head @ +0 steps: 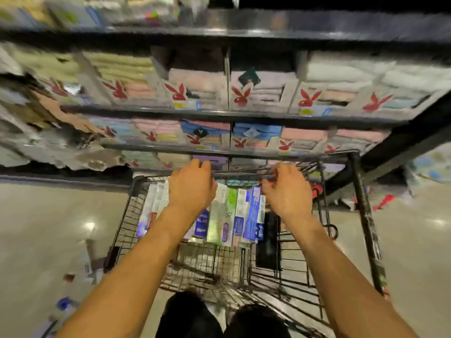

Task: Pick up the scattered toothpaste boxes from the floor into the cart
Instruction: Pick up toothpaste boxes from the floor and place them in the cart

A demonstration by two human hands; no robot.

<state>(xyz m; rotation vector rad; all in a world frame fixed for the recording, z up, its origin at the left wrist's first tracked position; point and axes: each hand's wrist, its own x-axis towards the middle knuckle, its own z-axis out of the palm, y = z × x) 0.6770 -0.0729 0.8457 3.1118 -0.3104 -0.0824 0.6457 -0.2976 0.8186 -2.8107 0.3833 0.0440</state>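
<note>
while the left hand (192, 191) and right hand (289, 193) are held over the cart (363, 211), fingers bent, any grip cannot be told; toothpaste boxes (91, 267) on the floor (44, 228) could be overlooked.

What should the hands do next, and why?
Probably pull back and reach down to the left. Both the left hand and right hand are over the cart, where toothpaste boxes already lie, and neither visibly holds one. Blurred boxes on the floor lie by the cart's left side.
</note>
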